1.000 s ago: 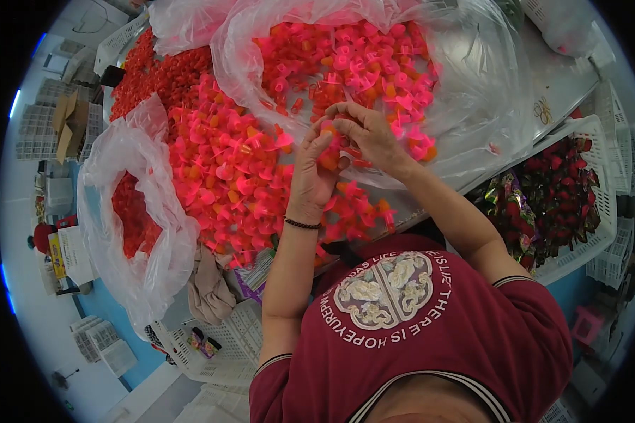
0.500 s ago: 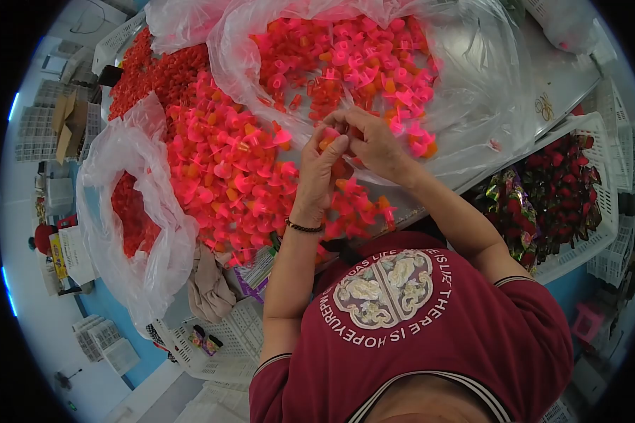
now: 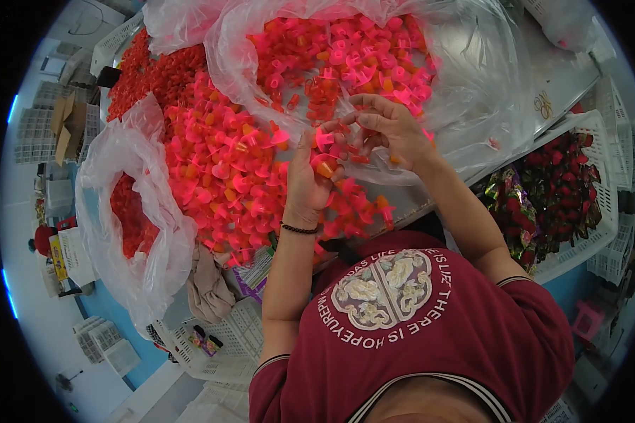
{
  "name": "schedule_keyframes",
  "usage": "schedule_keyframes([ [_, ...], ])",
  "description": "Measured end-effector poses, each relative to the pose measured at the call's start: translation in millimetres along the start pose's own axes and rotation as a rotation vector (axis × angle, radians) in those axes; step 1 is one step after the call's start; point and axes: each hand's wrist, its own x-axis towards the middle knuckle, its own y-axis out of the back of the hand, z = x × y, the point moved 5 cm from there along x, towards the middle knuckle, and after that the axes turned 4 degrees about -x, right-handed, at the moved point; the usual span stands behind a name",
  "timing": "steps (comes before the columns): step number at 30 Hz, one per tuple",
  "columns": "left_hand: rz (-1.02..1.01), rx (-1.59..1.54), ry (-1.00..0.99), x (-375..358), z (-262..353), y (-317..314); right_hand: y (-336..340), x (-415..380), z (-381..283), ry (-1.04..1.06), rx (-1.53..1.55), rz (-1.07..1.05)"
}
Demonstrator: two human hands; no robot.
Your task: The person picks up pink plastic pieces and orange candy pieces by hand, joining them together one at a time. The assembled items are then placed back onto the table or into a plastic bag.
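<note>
My left hand, with a beaded bracelet at the wrist, has its palm turned up and holds several pink and orange plastic pieces against its fingers. Just right of it, my right hand is above the table with its fingers apart and partly curled. Small red pieces show beside and under its fingers; whether it grips one, I cannot tell. A big heap of pink and orange pieces lies to the left of my hands. Beyond them, an open clear plastic bag holds more pink pieces.
Small red pieces are heaped at the back left. Another plastic bag with red pieces hangs at the table's left edge. A white crate of dark red wrapped items stands at the right. Rubber bands lie on the metal table.
My hands have moved apart from each other. The left has turned its palm up and opened somewhat around the pieces, and the right has shifted right with its fingers spreading.
</note>
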Motion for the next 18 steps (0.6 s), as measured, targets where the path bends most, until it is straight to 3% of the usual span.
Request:
schedule_keyframes([
  [1, 0.02, 0.012, -0.007, -0.3, 0.1, 0.2, -1.3, -0.2, -1.9, 0.001, 0.001, 0.002],
  [3, 0.042, 0.024, -0.017, -1.4, 1.1, -0.4, -11.0, 0.5, -6.0, -0.047, 0.438, -0.08],
  [4, 0.056, 0.04, -0.023, -2.2, 2.4, -0.7, -11.1, 0.9, -5.1, -0.048, 0.438, -0.082],
  [13, 0.115, 0.102, -0.156, -8.6, 6.3, -4.7, -10.9, -4.2, -3.5, -0.048, 0.241, -0.08],
  [18, 0.121, 0.085, -0.204, -10.4, 12.6, -7.6, -7.3, -8.3, -3.8, 0.019, -0.138, 0.031],
])
